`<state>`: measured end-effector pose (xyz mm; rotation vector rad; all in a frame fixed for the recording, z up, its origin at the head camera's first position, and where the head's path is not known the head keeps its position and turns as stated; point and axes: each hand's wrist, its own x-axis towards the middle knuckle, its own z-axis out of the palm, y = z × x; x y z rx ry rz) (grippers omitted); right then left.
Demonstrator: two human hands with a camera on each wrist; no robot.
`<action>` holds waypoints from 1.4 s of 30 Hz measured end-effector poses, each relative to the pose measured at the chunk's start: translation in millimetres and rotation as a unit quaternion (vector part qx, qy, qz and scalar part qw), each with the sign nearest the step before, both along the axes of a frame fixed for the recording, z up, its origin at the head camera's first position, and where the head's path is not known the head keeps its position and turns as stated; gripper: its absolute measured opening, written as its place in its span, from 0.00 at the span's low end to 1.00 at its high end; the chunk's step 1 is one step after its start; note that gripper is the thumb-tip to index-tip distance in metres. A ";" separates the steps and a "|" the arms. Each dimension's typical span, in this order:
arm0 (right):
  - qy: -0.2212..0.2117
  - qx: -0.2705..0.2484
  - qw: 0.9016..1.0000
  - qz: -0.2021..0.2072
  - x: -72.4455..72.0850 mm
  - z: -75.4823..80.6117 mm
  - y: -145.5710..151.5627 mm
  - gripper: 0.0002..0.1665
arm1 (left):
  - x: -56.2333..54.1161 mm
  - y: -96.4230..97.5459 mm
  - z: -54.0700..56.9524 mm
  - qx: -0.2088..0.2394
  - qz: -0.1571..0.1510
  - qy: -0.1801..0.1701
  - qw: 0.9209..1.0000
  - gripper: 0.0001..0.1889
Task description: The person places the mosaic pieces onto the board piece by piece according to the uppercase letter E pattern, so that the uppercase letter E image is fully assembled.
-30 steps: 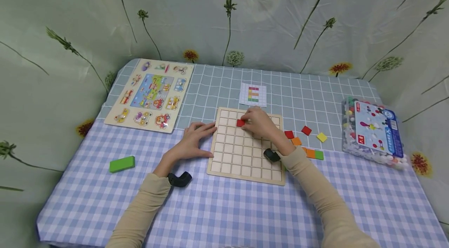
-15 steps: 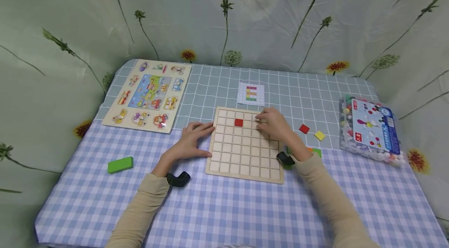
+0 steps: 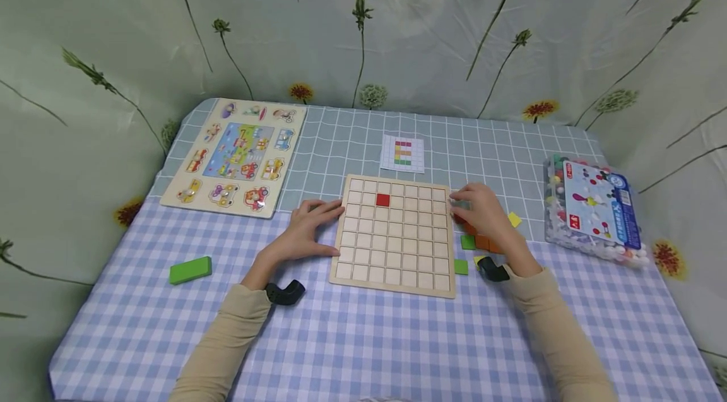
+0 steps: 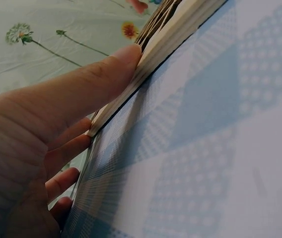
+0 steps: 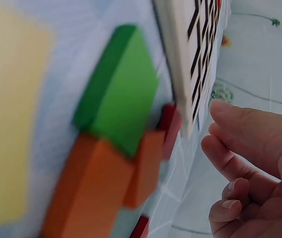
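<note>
Cloth in blue checks [image 3: 352, 339] spreads between two beige sleeves [image 3: 218, 339] at the bottom of the frame, reaching up to the lower edge of a wooden grid board [image 3: 392, 258] lying flat at centre. A green block [image 3: 190, 269] lies at the left, with cloth between it and the left hand [image 3: 301, 235]. That hand is spread wide at centre left, thumb and fingers stretched apart with tips against the board's left edge, pinching nothing; the left wrist view shows the thumb tip on that rim.

Right of the board, a green tile [image 3: 461, 267] lies just beside its edge, with another green tile [image 3: 468, 242] and orange tiles [image 3: 482, 243] above. The right hand [image 3: 479, 209] is over the upper part of this cluster, by the board's upper right edge, fingers loosely bent, with nothing seen in its grip.

One red tile [image 3: 383, 200] sits on the board, third column from the left, second row from the top. A yellow tile [image 3: 514, 219] shows behind the right hand. Farther out are a boxed set [image 3: 593, 206] at the right, a picture puzzle [image 3: 241, 207] at upper left, and a pattern card [image 3: 402, 154] just above the board's far edge.
</note>
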<state>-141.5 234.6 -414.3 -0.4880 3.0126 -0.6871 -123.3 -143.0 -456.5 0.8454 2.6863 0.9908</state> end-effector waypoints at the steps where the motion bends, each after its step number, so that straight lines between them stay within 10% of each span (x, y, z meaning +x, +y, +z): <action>1: -0.002 0.001 1.000 -0.004 0.6 -0.9 2.6 0.17 | 0.0 -0.2 -0.2 0.000 0.001 0.001 1.000 0.46; 29: -0.069 0.027 0.997 -0.001 10.5 -8.3 15.8 0.18 | 1.9 -3.6 -3.9 0.006 0.004 0.002 1.000 0.46; 42: -0.025 0.033 0.999 -0.013 8.3 -2.9 11.5 0.15 | 0.1 -1.3 -3.5 0.003 -0.002 0.009 1.000 0.46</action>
